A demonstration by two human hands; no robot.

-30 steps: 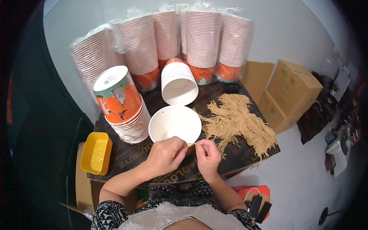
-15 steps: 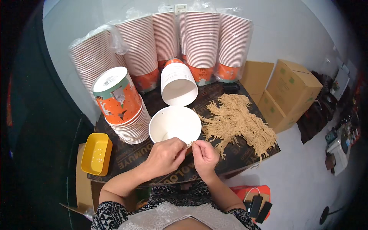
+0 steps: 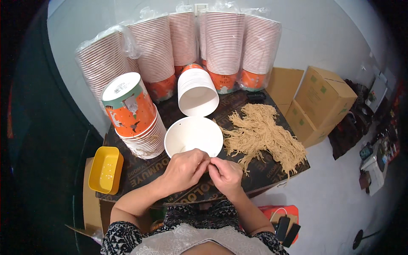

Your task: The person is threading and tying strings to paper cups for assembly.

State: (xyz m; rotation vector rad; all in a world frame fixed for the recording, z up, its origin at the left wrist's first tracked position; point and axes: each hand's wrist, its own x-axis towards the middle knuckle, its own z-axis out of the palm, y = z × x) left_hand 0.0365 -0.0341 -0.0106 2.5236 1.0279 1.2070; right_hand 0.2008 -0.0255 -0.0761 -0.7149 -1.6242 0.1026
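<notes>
A white-lined paper bucket (image 3: pixel 194 131) stands mouth up on the dark table in front of me, with a small dark hole near its far rim. At its near rim, my left hand (image 3: pixel 183 171) is closed with thumb and fingers pinched. My right hand (image 3: pixel 227 174) is pinched too, its fingertips meeting the left ones over the rim. Between the fingertips is a short piece of tan cord, mostly covered by them now. A loose heap of tan cords (image 3: pixel 265 138) lies to the right of the bucket.
At left, upside-down orange buckets (image 3: pixel 131 114) are stacked, with cords hanging at their rims. A yellow tray (image 3: pixel 95 170) holds small white bits. Nested buckets (image 3: pixel 197 100) lie behind; tall wrapped stacks (image 3: pixel 225 44) line the wall. Cardboard boxes (image 3: pixel 329 91) stand at right.
My hands have drawn together at the near rim; the right hand has shifted slightly left, and the cord seen between the fingertips is now mostly hidden.
</notes>
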